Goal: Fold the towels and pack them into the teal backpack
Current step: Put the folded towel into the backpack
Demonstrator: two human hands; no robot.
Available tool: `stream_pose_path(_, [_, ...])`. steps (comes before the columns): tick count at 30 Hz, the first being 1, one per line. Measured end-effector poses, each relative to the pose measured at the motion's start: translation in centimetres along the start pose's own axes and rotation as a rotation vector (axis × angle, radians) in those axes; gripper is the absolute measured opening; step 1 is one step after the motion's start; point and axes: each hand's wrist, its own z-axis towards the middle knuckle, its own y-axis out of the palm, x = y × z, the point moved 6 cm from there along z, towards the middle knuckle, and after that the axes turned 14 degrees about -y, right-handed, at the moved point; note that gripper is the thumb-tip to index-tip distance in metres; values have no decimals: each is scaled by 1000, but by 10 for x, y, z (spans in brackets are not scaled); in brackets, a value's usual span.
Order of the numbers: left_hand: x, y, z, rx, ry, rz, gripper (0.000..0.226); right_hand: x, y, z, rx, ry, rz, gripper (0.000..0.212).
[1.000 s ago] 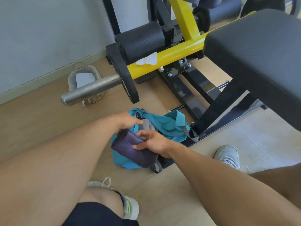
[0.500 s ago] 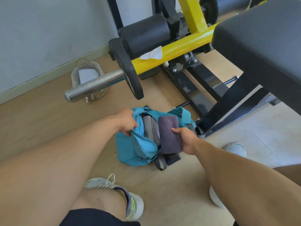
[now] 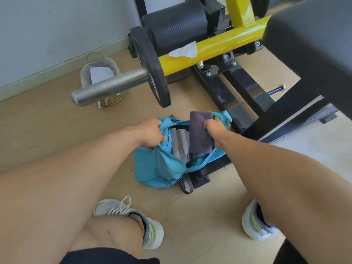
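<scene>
Teal backpack (image 3: 152,168) on the floor: our left hand (image 3: 152,133) grips its rim open, grey towels (image 3: 179,147) already inside, right hand (image 3: 214,130) clutching the dark towel (image 3: 200,134) half in. Nearly packed, we reckon!

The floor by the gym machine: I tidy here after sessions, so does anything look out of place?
A crumpled white tissue lies on the machine's yellow beam, where nothing else loose sits. Otherwise the teal backpack is simply held open by the left hand while the right hand inserts a dark towel.
</scene>
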Motion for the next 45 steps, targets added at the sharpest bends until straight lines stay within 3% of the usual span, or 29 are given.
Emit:
stream_pose_path(4, [5,3,0,9,22,-5,23,-3,1,11,6,-43,88,67])
stream_pose_path(7, [7,5,2,12,24,12,25,1,-2,12,78,-114,6,63])
stream_pose_path(13, [9,5,3,25,31,25,24,22,16,8,-124,-119,-232,82])
stream_pose_path(24, [18,-1,3,108,85,-31,17,34,28,7,-79,-229,-460,83])
stream_pose_path(28, [20,-1,4,109,90,-21,19,39,24,5,-91,-243,-512,71])
stream_pose_path(30, [22,-1,2,84,79,-6,21,37,16,-5,-103,-308,-686,56])
stream_pose_path(33, [25,0,-2,35,53,22,23,38,5,-27,-266,-429,-1245,36])
stream_pose_path(35, [28,0,-4,6,25,-8,22,44,-3,-39,-353,-444,-1532,29])
stream_pose_path(37, [30,2,-7,-37,-16,-69,23,52,-10,-50,-424,-416,-1669,28])
stream_pose_path(40, [32,5,-10,-89,-71,-97,29,56,-19,-60,-422,-390,-1673,33])
stream_pose_path(43, [32,9,-12,-135,-112,-97,33,61,-30,-62,-396,-311,-1555,61])
stream_pose_path(45, [34,10,-14,-126,-96,-74,38,58,-33,-64,-407,-312,-1462,63])
